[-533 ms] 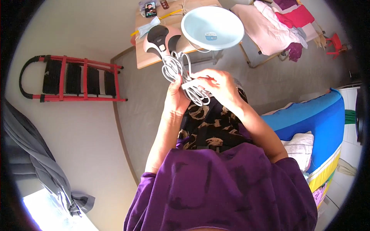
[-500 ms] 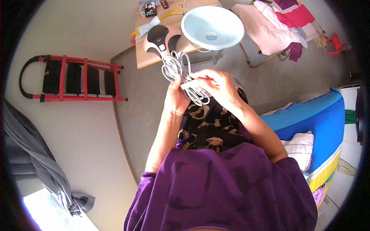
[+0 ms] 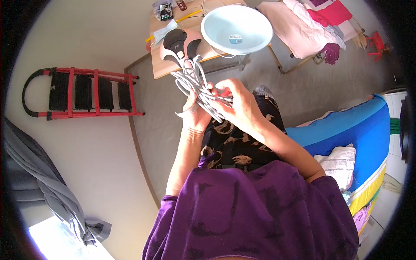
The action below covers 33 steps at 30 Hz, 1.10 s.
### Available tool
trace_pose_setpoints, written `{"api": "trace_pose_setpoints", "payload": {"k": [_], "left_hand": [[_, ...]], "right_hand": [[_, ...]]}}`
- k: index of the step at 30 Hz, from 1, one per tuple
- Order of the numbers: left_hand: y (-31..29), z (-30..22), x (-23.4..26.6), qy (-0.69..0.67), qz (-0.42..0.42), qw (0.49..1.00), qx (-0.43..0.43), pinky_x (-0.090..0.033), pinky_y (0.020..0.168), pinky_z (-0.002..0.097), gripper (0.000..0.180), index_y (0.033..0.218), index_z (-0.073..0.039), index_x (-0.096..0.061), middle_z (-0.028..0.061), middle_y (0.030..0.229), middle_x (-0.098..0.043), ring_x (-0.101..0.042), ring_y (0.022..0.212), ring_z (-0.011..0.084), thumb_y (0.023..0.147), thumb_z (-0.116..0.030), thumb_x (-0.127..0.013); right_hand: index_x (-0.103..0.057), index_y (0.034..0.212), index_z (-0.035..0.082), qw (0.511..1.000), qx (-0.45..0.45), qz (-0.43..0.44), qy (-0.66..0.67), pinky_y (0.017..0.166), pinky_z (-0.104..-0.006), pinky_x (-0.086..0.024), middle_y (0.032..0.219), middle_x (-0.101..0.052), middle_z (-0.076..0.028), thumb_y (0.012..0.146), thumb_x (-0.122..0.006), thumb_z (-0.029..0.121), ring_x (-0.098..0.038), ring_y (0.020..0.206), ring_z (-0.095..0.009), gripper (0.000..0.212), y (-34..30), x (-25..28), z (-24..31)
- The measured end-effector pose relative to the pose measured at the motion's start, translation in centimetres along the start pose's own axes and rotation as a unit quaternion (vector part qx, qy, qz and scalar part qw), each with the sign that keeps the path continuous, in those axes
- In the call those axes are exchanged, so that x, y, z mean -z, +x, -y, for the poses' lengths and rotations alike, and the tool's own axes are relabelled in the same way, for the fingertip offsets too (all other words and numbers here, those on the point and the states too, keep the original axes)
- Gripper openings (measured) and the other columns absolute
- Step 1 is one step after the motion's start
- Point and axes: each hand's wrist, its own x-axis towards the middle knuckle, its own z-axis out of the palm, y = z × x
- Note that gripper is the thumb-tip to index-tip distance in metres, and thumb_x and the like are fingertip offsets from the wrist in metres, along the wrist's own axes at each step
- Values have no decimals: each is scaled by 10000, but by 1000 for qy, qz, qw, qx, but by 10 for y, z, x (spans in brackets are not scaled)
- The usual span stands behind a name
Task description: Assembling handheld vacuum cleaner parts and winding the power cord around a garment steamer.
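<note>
A bundle of looped white power cord (image 3: pixel 203 96) is held between my two hands, in front of my patterned trousers. My left hand (image 3: pixel 195 118) is closed around its lower left side, with a flat pale strip (image 3: pixel 180 114) sticking out beside it. From the right, my right hand (image 3: pixel 240 104) grips the loops with bent fingers; some fingertips are hidden among the strands. The cord runs up to a pink and black handheld appliance (image 3: pixel 177 42) at the near edge of the wooden table (image 3: pixel 161 69).
A light blue basin (image 3: pixel 216 32) stands on the table beside the appliance, with a phone (image 3: pixel 166 12) and a face mask (image 3: pixel 165 31) behind. Clothes (image 3: pixel 294 32) lie far right. A red folding stepladder (image 3: pixel 95 93) leans at the left wall; a blue mattress (image 3: pixel 364 134) is right.
The cord bundle has shifted slightly left and its loops have spread. The pale strip, earlier across the bundle near my right fingers, now sticks out beside my left hand.
</note>
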Motion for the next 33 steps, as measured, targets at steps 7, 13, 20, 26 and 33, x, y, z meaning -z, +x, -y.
{"api": "trace_pose_setpoints", "payload": {"k": [7, 13, 20, 26, 33], "left_hand": [[-4, -3, 10, 7, 71, 997, -29, -426, 974, 457, 499, 1131, -38, -504, 184, 1302, -452, -521, 1083, 281, 791, -356, -685], [-4, -2, 23, -10, 84, 996, -29, -425, 986, 475, 431, 1068, -96, -517, 179, 1349, -418, -466, 1185, 327, 777, -350, -708], [-6, 1, 28, -56, 91, 994, -32, -376, 1027, 520, 448, 1078, -58, -526, 182, 1372, -367, -302, 1317, 351, 771, -328, -709], [-3, -3, 7, 60, 65, 996, -9, -338, 1057, 494, 600, 1197, -25, -504, 183, 1386, -369, -311, 1317, 354, 750, -371, -705], [0, 3, -3, 86, -23, 995, 34, -388, 1025, 453, 590, 1210, 20, -501, 185, 1302, -477, -427, 1246, 317, 797, -358, -690]], "right_hand": [[-436, 1070, 33, 1000, 11, 1, -6, 729, -386, -506, 1012, -494, -163, 695, -754, 116, -581, 837, -317, 498, -4, -8, 13], [-446, 1071, 37, 1000, 16, 5, -16, 784, -379, -498, 1047, -469, -158, 658, -770, 139, -568, 921, -307, 534, -7, -14, 16], [-452, 1101, 35, 997, 65, 0, -31, 839, -413, -466, 1059, -483, -165, 669, -755, 151, -539, 953, -338, 540, -9, -22, 8], [-479, 1061, -5, 985, 91, 27, -143, 772, -420, -456, 963, -530, -169, 700, -731, 221, -539, 901, -329, 495, -7, -20, 4], [-497, 1082, -1, 981, 81, 2, -178, 750, -422, -474, 883, -583, -151, 642, -795, 266, -574, 819, -335, 594, -5, -18, -7]]}}
